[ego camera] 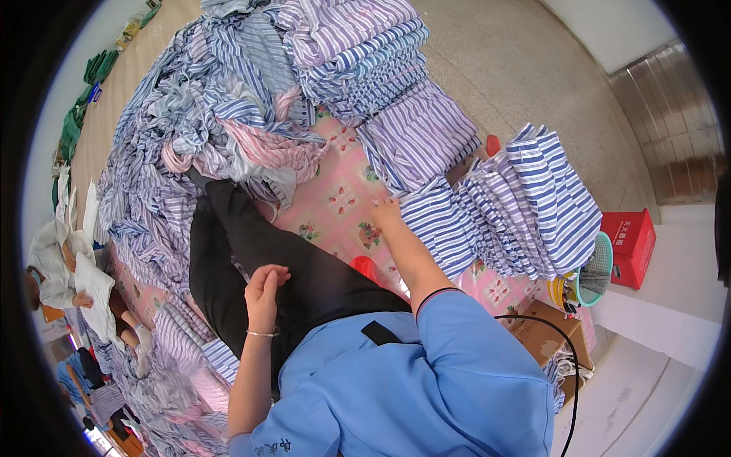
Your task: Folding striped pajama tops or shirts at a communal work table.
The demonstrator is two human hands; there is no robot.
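My left hand (266, 291) hovers over my black trousers with its fingers loosely curled and nothing visible in it. A bracelet circles that wrist. My right hand (387, 214) reaches forward, palm down and fingers a little apart, beside a stack of folded blue-and-white striped garments (437, 225). Its fingertips are at the stack's near corner; whether they touch cloth is unclear. Just beyond lies a folded purple-striped stack (420, 134). Under both is a pink floral cloth (342, 197). A large heap of loose striped garments (188, 114) spreads ahead and to the left.
A tall pile of folded garments (360, 57) rises at the back. More folded stacks (548, 200) stand right, near a green basket (595, 268), a red box (631, 248) and a cardboard box (548, 331). A black cable (574, 365) curves at right. Another person (63, 263) handles white cloth at left.
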